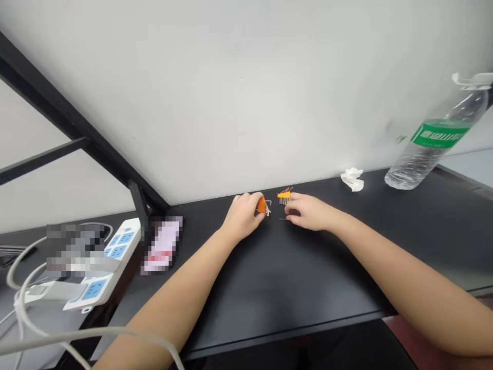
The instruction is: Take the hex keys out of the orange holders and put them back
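My left hand [243, 216] is closed around an orange hex key holder [262, 205], with several metal keys jutting from its right side. One bent hex key [268, 202] shows just beyond my fingers. A second holder, orange-yellow [284, 195] with a row of keys, lies on the black table behind the fingertips of my right hand [306, 211]. The fingers of that hand are curled in a pinch low over the tabletop. From them a thin metal hex key [283, 219] points left; its other end is hidden by the fingers.
A large water bottle [427, 139] and a crumpled tissue [352, 179] stand at the right near the wall. To the left are a pixelated pink object [165, 244], a white power strip [111, 262] with cables, and a black metal frame [77, 123]. The black table [277, 288] has its edge close to me.
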The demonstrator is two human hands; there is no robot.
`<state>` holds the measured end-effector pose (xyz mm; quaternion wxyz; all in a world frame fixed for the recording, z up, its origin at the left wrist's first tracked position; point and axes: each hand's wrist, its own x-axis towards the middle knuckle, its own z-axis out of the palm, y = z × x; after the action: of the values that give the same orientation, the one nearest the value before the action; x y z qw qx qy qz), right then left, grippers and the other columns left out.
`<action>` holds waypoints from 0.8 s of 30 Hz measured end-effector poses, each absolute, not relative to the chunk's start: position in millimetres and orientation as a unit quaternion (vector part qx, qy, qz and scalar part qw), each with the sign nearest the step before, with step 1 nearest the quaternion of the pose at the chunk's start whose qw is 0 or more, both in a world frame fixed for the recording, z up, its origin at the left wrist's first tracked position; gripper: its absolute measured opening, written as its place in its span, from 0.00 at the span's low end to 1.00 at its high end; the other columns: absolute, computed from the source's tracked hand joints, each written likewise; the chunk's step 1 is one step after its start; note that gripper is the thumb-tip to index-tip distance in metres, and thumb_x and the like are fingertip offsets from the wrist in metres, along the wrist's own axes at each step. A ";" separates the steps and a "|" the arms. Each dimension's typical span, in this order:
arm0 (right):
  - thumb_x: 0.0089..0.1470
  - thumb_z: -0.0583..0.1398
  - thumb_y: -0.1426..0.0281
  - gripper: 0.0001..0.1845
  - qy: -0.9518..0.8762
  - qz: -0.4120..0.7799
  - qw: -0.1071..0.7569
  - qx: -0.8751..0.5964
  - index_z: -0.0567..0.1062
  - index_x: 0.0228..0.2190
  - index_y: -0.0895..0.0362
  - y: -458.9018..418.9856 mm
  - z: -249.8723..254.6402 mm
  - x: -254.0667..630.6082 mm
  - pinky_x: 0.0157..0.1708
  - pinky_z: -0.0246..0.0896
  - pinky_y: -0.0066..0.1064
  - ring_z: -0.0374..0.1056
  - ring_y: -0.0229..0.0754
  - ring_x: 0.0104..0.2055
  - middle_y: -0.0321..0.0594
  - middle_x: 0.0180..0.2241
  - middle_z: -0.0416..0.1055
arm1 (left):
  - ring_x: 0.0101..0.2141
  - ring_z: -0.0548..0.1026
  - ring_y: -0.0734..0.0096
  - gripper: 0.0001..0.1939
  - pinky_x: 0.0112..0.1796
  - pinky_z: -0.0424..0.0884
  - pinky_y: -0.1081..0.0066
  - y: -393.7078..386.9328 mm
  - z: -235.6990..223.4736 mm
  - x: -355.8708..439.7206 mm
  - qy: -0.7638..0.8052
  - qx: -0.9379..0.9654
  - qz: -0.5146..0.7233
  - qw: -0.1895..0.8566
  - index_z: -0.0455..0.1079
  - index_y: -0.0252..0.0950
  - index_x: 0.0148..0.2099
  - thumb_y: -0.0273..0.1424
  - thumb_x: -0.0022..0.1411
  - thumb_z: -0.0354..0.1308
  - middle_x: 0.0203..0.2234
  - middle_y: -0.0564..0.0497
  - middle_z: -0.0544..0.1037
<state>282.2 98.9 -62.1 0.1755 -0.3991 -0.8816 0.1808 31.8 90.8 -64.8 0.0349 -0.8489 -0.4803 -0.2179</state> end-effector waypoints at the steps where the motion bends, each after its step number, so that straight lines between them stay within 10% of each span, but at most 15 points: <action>1: 0.54 0.62 0.71 0.02 -0.901 0.137 0.123 -0.392 0.76 0.32 0.56 98.6 -62.6 283.0 0.37 0.62 0.35 0.69 0.46 0.40 0.45 0.40 0.74 | 0.43 0.77 0.57 0.18 0.48 0.69 0.57 92.3 -64.0 25.9 -0.482 -0.846 -0.226 0.023 0.68 0.38 0.52 0.27 0.60 0.62 0.42 0.46 0.79; 6: 0.52 0.59 0.76 0.04 -0.906 0.065 -0.018 -0.418 0.75 0.30 0.57 94.4 -71.8 272.5 0.31 0.56 0.32 0.70 0.46 0.35 0.46 0.35 0.74 | 0.47 0.77 0.59 0.22 0.54 0.70 0.56 85.1 -60.4 5.8 -0.489 -0.830 -0.266 -0.028 0.67 0.41 0.56 0.26 0.59 0.62 0.45 0.48 0.80; 24: 0.54 0.59 0.74 0.04 -0.856 0.154 -0.042 -0.491 0.73 0.33 0.58 90.7 -59.1 272.7 0.29 0.55 0.30 0.68 0.42 0.33 0.46 0.40 0.72 | 0.42 0.81 0.65 0.19 0.46 0.77 0.64 67.8 -40.8 -20.6 -0.537 -0.766 -0.344 -0.083 0.67 0.42 0.52 0.30 0.58 0.63 0.41 0.52 0.81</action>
<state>272.7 90.7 -59.1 -0.0416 -0.4913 -0.8562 0.1544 -20.6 67.8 -40.8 -0.0828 -0.7660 -0.5368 -0.3440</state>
